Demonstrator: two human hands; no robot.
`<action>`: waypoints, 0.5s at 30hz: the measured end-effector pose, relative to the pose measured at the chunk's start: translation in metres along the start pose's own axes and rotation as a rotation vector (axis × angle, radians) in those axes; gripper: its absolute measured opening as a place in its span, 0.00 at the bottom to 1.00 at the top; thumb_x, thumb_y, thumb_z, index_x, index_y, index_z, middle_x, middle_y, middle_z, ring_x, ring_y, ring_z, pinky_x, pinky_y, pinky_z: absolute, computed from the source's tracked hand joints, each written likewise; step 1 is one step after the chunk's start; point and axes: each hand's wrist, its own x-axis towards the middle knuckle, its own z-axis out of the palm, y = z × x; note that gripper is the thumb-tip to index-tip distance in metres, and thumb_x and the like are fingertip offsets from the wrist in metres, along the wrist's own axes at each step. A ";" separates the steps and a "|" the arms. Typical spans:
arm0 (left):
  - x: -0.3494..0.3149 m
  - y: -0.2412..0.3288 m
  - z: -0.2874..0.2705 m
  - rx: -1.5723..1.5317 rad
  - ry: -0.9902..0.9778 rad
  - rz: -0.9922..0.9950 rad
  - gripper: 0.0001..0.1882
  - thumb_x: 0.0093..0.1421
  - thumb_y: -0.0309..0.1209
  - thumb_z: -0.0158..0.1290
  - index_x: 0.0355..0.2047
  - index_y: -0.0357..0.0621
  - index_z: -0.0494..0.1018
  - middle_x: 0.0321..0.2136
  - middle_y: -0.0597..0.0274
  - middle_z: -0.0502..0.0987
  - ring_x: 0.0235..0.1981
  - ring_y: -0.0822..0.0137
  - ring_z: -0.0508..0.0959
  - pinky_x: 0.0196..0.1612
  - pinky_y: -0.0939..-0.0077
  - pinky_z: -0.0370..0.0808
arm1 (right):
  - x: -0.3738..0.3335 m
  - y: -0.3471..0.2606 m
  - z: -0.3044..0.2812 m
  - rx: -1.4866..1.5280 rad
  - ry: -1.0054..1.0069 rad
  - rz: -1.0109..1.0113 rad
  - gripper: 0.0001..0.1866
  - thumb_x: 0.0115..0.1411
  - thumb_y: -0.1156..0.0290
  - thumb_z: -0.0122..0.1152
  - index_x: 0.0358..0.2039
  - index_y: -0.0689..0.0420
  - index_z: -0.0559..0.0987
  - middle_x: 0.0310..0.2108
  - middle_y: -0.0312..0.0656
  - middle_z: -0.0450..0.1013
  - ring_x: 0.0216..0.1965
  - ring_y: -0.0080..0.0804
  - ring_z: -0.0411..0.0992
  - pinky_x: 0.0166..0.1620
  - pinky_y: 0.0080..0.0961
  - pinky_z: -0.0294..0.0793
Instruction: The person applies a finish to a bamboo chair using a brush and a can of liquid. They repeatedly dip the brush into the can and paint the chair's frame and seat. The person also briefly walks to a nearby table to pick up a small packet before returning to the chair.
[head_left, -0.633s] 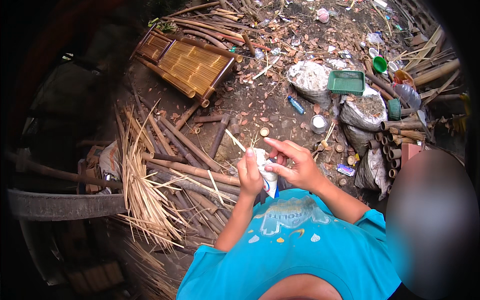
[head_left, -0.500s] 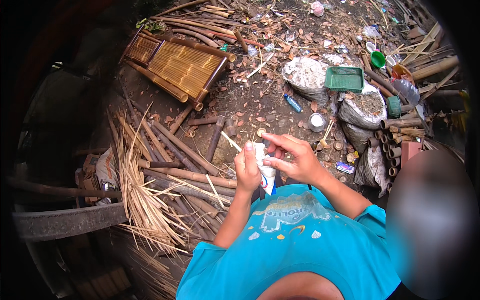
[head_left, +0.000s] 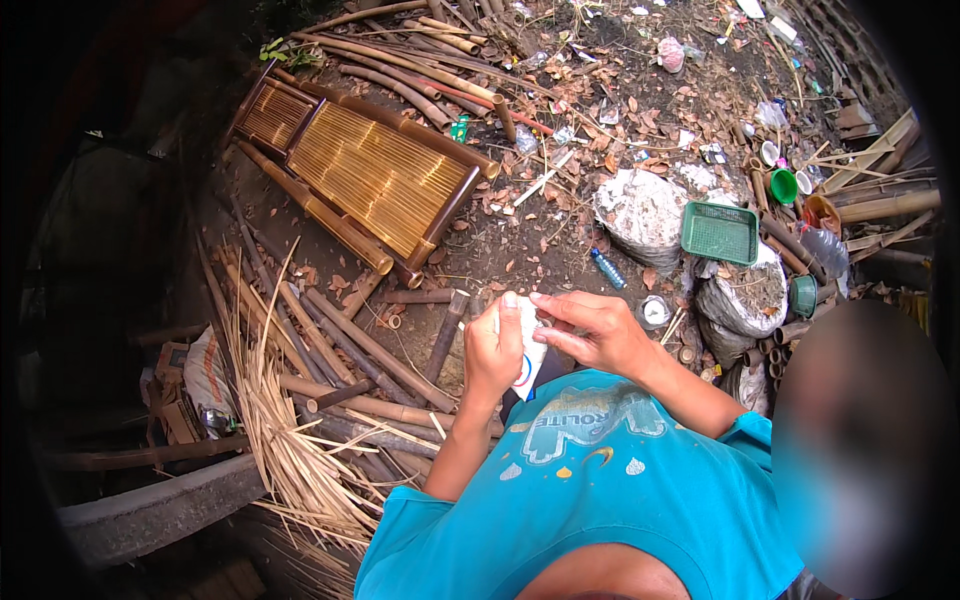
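My left hand [head_left: 491,348] is closed around a crumpled white packet [head_left: 527,368] with blue and red print, its thumb pressed along the packet's upper side. The packet is upright in front of my shirt. On its right side my right hand [head_left: 597,332] has bent fingers and thumb at the upper edge, pinching it. What lies just between those fingertips is too small to make out.
A bamboo bench [head_left: 370,165] stands at far left. Bamboo poles [head_left: 365,335] and split strips [head_left: 285,410] lie left of me. Filled sacks [head_left: 640,215], a green basket [head_left: 720,233], a blue bottle [head_left: 608,268] and a white-topped container [head_left: 654,312] are on the right.
My view has shifted, so the bench and sacks appear moved. My right fingertips have drawn in closer to the packet's upper edge. My left hand keeps its hold.
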 end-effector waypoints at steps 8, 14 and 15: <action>0.118 -0.021 -0.034 0.077 0.072 -0.085 0.22 0.72 0.39 0.41 0.28 0.34 0.73 0.14 0.53 0.72 0.17 0.67 0.72 0.23 0.65 0.67 | 0.105 0.058 -0.020 0.539 -0.085 0.436 0.15 0.61 0.71 0.65 0.48 0.60 0.79 0.37 0.40 0.80 0.31 0.17 0.76 0.33 0.17 0.75; 0.217 -0.050 -0.029 0.087 0.137 -0.153 0.24 0.72 0.41 0.40 0.26 0.35 0.74 0.13 0.61 0.70 0.16 0.72 0.68 0.22 0.69 0.65 | 0.190 0.155 -0.050 1.066 -0.087 0.657 0.14 0.63 0.74 0.54 0.48 0.61 0.77 0.39 0.45 0.80 0.24 0.16 0.70 0.28 0.14 0.69; 0.240 -0.059 -0.030 0.085 0.144 -0.178 0.25 0.72 0.41 0.40 0.26 0.35 0.74 0.13 0.62 0.70 0.16 0.72 0.68 0.22 0.69 0.65 | 0.207 0.178 -0.058 1.156 -0.053 0.700 0.14 0.62 0.74 0.53 0.48 0.61 0.77 0.39 0.45 0.79 0.24 0.17 0.69 0.28 0.14 0.70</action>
